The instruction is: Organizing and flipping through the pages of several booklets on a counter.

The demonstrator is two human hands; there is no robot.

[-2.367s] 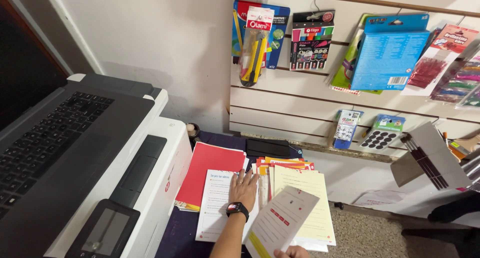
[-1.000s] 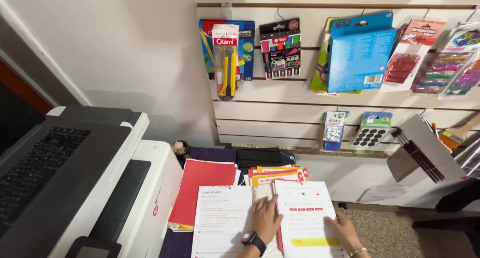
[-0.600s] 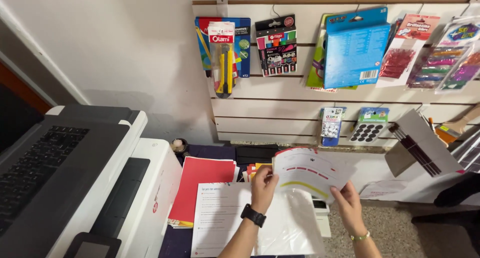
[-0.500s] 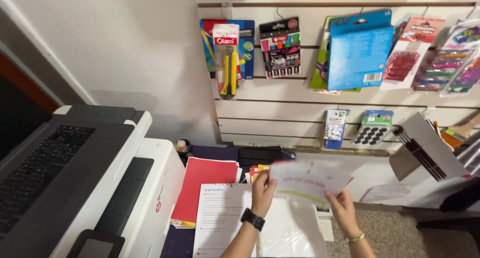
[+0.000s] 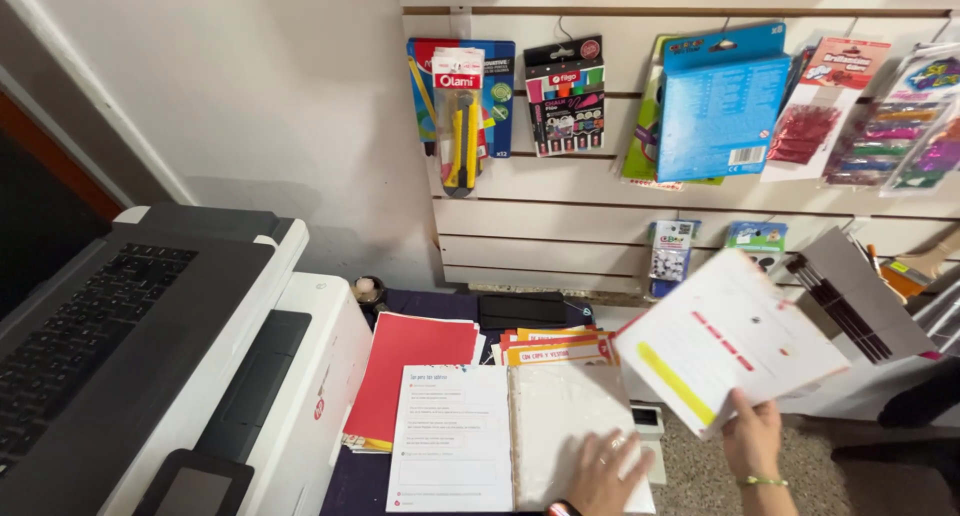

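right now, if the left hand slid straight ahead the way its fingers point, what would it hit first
The left hand lies flat on a clear plastic sleeve, fingers pointing up the desk. Sliding on, it would likely first meet the stack of orange and yellow sheets, then the black case behind, though depth is hard to judge.

Left hand (image 5: pixel 605 471) cut at wrist by bottom edge; laptop (image 5: pixel 90 326) cropped left; lifted sheet (image 5: pixel 730 341) print blurred.
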